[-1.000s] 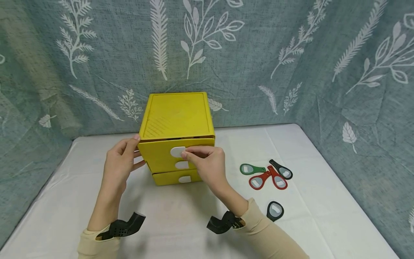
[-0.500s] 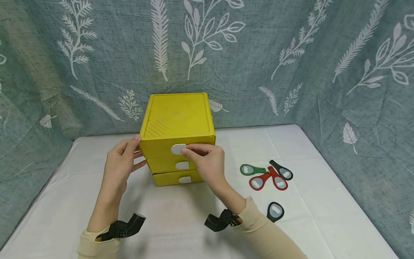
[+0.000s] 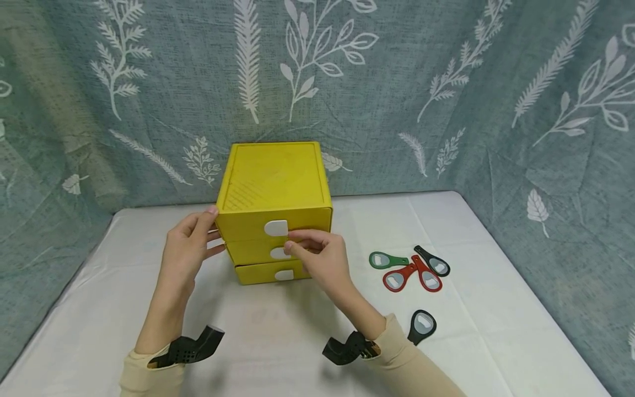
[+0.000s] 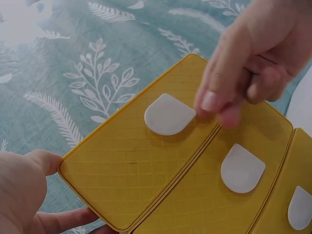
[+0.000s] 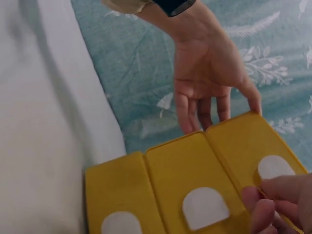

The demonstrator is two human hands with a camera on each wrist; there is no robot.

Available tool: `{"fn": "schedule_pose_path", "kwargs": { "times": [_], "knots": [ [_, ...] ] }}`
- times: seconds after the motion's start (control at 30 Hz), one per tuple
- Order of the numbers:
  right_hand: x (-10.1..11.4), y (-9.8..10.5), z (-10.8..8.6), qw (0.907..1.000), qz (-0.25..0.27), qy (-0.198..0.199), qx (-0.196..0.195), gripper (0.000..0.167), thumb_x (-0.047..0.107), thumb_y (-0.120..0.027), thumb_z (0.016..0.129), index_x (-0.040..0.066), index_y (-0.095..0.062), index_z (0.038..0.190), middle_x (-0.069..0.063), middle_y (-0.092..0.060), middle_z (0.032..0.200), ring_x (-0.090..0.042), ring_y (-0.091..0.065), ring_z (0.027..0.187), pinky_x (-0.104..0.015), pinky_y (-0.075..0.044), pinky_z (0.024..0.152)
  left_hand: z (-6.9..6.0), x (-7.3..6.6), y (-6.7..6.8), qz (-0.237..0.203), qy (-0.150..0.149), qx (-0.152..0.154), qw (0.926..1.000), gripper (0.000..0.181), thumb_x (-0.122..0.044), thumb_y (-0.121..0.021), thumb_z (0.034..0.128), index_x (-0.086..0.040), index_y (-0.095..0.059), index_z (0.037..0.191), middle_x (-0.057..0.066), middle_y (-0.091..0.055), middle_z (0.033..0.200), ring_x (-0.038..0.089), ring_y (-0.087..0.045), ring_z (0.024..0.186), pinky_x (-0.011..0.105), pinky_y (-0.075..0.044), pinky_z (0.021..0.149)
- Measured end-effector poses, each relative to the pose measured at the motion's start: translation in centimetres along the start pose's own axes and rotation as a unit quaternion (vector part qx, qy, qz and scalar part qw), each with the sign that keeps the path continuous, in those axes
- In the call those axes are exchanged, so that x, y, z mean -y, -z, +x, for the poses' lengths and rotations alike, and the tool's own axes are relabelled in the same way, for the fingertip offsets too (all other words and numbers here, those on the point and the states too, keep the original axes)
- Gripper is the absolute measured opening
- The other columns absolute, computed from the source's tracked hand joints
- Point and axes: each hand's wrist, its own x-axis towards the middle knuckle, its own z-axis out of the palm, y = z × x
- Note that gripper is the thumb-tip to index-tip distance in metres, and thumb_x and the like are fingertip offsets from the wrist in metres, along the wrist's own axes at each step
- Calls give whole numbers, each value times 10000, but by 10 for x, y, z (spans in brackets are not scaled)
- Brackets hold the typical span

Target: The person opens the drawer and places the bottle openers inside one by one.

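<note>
A yellow three-drawer box (image 3: 275, 176) stands near the back of the table. Each drawer front carries a white tab: the top tab (image 3: 275, 227), the middle tab (image 3: 279, 253) and the lowest tab (image 3: 284, 274). The top drawer is flush with the box. My left hand (image 3: 186, 242) steadies the box's left side, thumb at the upper front corner and fingers extended along the side. Off the top tab, my right hand (image 3: 324, 259) hovers before the front with loosely bent fingers, partly covering the middle tab in the head view. Its blurred fingers (image 4: 214, 100) hold nothing.
Right of the box lie several bottle openers: a green one (image 3: 388, 260), two red ones (image 3: 399, 277) (image 3: 426, 274) and a black one (image 3: 432, 261). Another black opener (image 3: 423, 325) lies nearer, beside the right sleeve. A patterned curtain (image 3: 367, 110) hangs behind the white-covered table (image 3: 258, 331).
The top drawer, slightly out one second ago, has been pushed in. My right hand has let go of its tab and moved slightly down. My left hand has stayed at the box's side.
</note>
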Motion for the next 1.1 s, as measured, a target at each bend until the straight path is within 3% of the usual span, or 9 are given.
{"fn": "schedule_pose_path", "kwargs": {
  "times": [0.1,0.3,0.4,0.53,0.7,0.97,1.1],
  "knots": [
    [-12,3,-4,9998,-133,-24,168,170,108,-755,884,25,-765,1032,-136,-705,805,-178,-493,469,-220,-422,431,0,0,0,27,-6,3,10000,704,-609,-453,970,-21,-549,1346,155,-557,1268,300,-585,1137,266,-560,781],
    [-18,11,-9,9975,-462,-126,523,197,141,-734,906,57,-755,1083,-60,-724,856,-391,-569,456,-250,-440,400,0,-2,0,33,-44,43,10000,709,-611,-456,969,-16,-546,1345,161,-550,1272,318,-573,1153,271,-563,776],
    [-20,12,-10,9958,-569,-233,682,212,147,-718,920,78,-752,1117,-37,-731,919,-432,-592,491,-268,-469,405,0,-2,0,-15,-63,91,9999,707,-608,-457,969,-12,-545,1339,161,-547,1270,315,-570,1153,274,-562,779],
    [-26,11,-8,9957,-468,-369,702,197,147,-717,922,88,-761,1104,-64,-735,923,-356,-624,491,-305,-525,439,-1,-1,1,-65,-61,140,9999,708,-608,-456,968,-9,-541,1336,160,-541,1270,311,-564,1159,280,-559,791],
    [-32,9,-3,9965,-95,-572,610,163,92,-720,914,21,-763,1054,-156,-727,895,-266,-639,475,-335,-552,454,-1,-1,1,-79,-51,144,9999,708,-604,-453,971,-5,-538,1339,164,-535,1274,314,-561,1163,287,-557,795],
    [-36,7,1,9955,94,-619,705,168,-6,-675,920,-90,-723,1057,-262,-696,913,-434,-626,527,-362,-556,455,-1,-1,0,-36,-31,54,10000,693,-597,-453,976,-7,-548,1327,162,-539,1265,287,-573,1130,293,-559,789],
    [-37,6,1,9964,70,-589,599,148,3,-691,910,-69,-738,1031,-249,-701,869,-427,-624,518,-322,-547,446,-1,0,-1,-5,-47,15,10000,694,-598,-453,976,-6,-550,1325,165,-544,1257,287,-578,1124,293,-559,785]
  ]
}}
